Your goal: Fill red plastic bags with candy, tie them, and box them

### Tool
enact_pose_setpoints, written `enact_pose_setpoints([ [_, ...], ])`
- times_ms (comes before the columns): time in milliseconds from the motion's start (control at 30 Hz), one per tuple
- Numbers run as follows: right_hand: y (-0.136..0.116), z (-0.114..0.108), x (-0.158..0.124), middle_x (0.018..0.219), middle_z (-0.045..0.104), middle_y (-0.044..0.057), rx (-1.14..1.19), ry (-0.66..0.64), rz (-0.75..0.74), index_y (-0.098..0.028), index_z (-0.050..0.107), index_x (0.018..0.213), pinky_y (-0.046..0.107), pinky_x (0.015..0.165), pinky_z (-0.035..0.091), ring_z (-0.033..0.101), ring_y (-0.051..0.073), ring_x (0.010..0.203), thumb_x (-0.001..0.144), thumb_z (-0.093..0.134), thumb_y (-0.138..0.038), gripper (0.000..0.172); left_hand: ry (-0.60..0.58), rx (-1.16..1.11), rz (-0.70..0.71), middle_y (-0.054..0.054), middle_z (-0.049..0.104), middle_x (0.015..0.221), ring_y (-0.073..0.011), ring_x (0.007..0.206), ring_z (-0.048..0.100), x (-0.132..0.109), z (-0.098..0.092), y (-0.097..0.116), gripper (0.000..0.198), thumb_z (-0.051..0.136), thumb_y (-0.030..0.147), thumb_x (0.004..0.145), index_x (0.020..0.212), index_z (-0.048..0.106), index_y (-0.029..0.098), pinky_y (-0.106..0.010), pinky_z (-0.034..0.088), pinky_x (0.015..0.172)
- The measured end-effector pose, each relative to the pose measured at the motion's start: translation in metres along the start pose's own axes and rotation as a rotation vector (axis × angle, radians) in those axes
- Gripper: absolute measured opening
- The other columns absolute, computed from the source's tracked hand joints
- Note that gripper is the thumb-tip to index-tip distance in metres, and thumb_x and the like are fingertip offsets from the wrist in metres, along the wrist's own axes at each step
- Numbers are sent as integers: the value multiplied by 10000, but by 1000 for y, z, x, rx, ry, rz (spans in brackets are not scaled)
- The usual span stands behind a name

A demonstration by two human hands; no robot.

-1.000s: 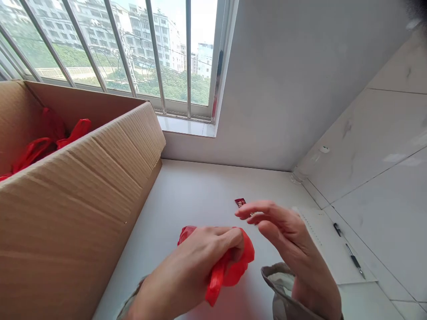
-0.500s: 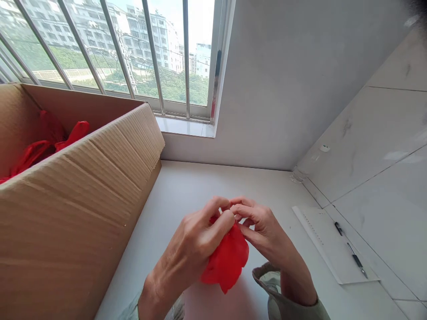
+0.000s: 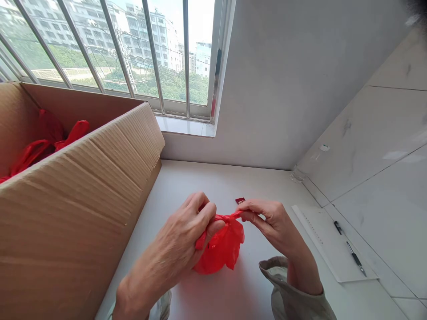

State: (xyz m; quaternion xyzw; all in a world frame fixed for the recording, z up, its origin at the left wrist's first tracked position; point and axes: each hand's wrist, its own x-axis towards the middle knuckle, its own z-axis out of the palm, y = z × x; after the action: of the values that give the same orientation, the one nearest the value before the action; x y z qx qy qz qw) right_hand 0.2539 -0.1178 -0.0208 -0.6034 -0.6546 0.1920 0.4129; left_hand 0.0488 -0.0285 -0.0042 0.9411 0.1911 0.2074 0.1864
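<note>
A small red plastic bag (image 3: 218, 251) stands on the white table in front of me, its top twisted into a taut strand between my hands. My left hand (image 3: 182, 233) is closed round the left end of that strand, thumb and fingers pressed together. Opposite it, my right hand (image 3: 270, 224) pinches the other end between thumb and fingertips. What the bag contains is hidden. Just beyond the right fingertips lies a little dark red packet with pale marks (image 3: 240, 201).
A large cardboard box (image 3: 110, 178) with red plastic bags (image 3: 71, 135) inside stands at the left. On the right are a clear bottle (image 3: 305, 166), a white notebook (image 3: 320, 235), a black pen (image 3: 356, 259) and its cap (image 3: 338, 227). A barred window is behind.
My hands have moved apart, pulling the bag's top into a stretched strand between them. The dark red packet, hidden before, now shows on the table.
</note>
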Motion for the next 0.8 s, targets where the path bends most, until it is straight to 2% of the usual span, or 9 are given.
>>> enact_pose_setpoints([
  [100,13,-4,4,731,628,2,61,0,52,-212,680,846,232,598,440,556,121,635,973,470,-327,271,-120,-39,-50,14,408,805,-143,675,384,-4,0,5,279,260,113,996,741,302,220,-270,322,568],
  [200,36,-10,9,683,588,-3,99,48,125,-198,665,809,234,574,433,524,121,593,953,487,-386,296,-183,-63,-150,11,420,819,-141,652,387,-14,3,6,251,284,23,911,763,315,224,-264,329,552],
  [300,65,-12,14,646,556,-17,50,145,192,-196,651,770,236,620,435,523,125,613,935,497,-437,330,-207,-66,-155,-2,481,895,-151,761,451,-27,9,4,331,255,-75,806,856,392,223,-263,393,671],
  [367,86,-9,16,630,541,-23,24,200,225,-197,653,767,238,640,430,512,126,617,922,503,-461,341,-259,-45,-192,-6,510,931,-156,808,468,-36,15,4,381,262,-96,762,893,436,217,-277,398,729],
  [500,120,5,19,598,571,-17,21,244,275,-194,663,739,237,606,416,528,136,586,882,518,-478,349,-412,28,-360,5,515,857,-157,740,436,-49,32,3,377,285,-99,711,839,474,201,-287,329,670],
  [567,132,11,21,593,593,-13,19,260,295,-199,675,742,237,601,416,545,140,579,871,509,-475,347,-425,18,-392,4,511,845,-157,740,430,-53,39,4,363,270,-97,725,822,462,196,-291,307,669],
  [700,141,17,23,585,592,-14,-12,323,326,-210,684,764,246,620,428,546,147,577,860,487,-481,349,-413,-8,-371,-2,515,869,-160,752,417,-53,50,5,311,269,-80,751,795,402,197,-296,287,679],
  [800,139,18,21,587,595,-10,-53,379,353,-217,662,733,260,622,436,556,157,582,861,469,-469,342,-366,-8,-364,13,485,813,-158,685,369,-50,58,2,243,261,-3,855,759,327,210,-298,245,627],
])
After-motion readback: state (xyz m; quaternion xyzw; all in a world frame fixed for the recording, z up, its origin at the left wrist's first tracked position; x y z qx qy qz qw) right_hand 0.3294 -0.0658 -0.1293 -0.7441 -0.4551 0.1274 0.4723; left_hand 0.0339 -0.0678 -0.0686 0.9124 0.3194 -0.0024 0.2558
